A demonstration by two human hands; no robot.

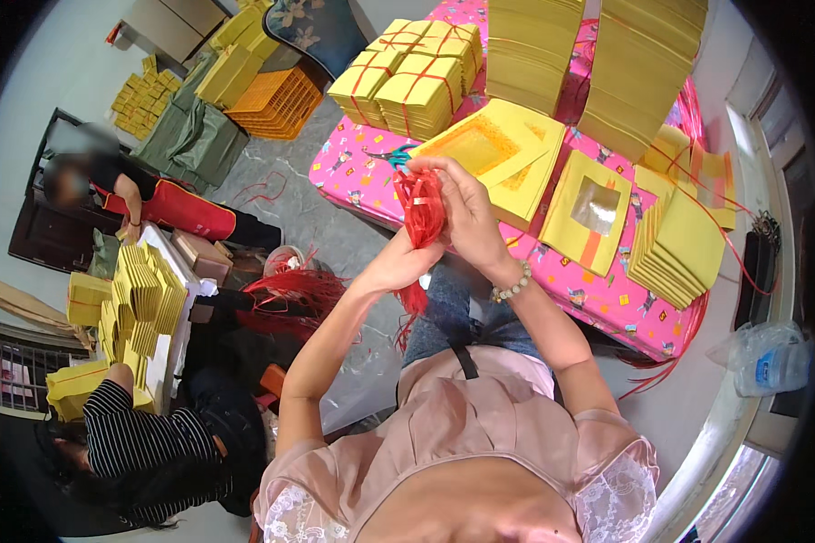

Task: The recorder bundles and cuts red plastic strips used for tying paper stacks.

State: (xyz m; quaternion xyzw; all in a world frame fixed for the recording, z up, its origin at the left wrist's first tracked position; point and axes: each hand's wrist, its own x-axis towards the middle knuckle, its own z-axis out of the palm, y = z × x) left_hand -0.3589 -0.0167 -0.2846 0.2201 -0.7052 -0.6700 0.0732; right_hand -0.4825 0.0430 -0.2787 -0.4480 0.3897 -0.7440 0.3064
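A folded bundle of shiny red plastic ribbon (pixel 423 206) is held up in front of me, beside the table's near left edge. My left hand (pixel 410 260) wraps around its lower part, with loose red ends hanging below. At the top, the bent fingers of my right hand (pixel 465 213) close on the bundle; a beaded bracelet circles that wrist. Teal-handled scissors (pixel 391 157) lie on the pink patterned tablecloth (pixel 358 163) just beyond my hands. Close by on the right is a stack of yellow paper sheets (pixel 516 195) with an orange print.
Tied yellow paper bundles (pixel 417 77) and tall yellow stacks (pixel 530 63) stand farther back. More yellow packs (pixel 675 244) lie at right. On the floor at left is a heap of red ribbon (pixel 299 294). Two people work at a white table (pixel 174 262) there, near an orange crate (pixel 276 101).
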